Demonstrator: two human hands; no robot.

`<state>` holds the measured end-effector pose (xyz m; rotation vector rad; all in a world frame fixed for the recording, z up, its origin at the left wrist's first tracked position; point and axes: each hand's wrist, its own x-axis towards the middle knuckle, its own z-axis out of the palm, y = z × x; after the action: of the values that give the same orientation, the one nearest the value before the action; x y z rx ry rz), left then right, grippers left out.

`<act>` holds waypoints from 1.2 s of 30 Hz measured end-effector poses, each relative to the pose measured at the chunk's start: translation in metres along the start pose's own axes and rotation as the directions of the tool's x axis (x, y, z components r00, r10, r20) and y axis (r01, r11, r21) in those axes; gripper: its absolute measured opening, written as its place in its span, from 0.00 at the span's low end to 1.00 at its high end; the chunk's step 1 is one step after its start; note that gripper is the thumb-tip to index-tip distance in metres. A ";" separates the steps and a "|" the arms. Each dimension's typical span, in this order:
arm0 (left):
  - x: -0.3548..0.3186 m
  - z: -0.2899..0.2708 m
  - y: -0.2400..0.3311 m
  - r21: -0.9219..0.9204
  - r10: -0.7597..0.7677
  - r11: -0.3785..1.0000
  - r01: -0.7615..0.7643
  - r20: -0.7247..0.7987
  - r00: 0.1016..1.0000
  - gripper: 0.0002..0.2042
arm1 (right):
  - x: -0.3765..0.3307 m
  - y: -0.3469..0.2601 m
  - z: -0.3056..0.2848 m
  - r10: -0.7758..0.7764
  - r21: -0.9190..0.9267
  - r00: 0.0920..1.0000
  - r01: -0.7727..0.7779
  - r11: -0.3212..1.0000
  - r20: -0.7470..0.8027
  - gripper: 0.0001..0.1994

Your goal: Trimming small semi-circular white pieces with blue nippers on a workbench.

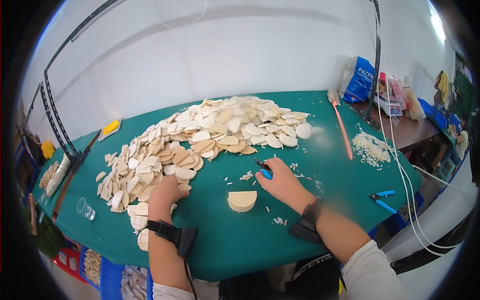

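My left hand (pixel 166 192) reaches into the near edge of a large heap of half-round pieces (pixel 187 131), flat and cream to white. Its fingertips are hidden behind the hand, so its grip does not show. In my right hand (pixel 281 181) is a pair of cutting pliers (pixel 265 172) with blue handles, fingers closed around them and the dark jaws pointing up and left. A thick cream half-round block (pixel 242 201) stands between my hands, touched by neither. Small offcuts (pixel 246 176) are scattered beside the pliers.
The work lies on a green-covered table (pixel 210 230). To the right are a pink-handled brush (pixel 342 127), a pile of small offcuts (pixel 371 148), and a second pair of blue-handled pliers (pixel 383 199). White cables (pixel 397 160) hang there. At left stands a clear cup (pixel 85 209).
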<state>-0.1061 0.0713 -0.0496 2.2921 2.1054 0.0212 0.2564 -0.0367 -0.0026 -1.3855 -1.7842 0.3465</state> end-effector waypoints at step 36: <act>-0.069 -0.075 0.128 -0.820 0.555 -0.568 0.076 -0.313 0.771 0.28 | -0.002 -0.019 -0.021 -0.266 -0.019 0.964 0.265 0.964 -0.026 0.12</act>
<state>0.0134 -0.0078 0.0298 1.0766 0.1566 0.9536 0.2596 -0.0505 0.0223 -1.1358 -1.9236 0.1692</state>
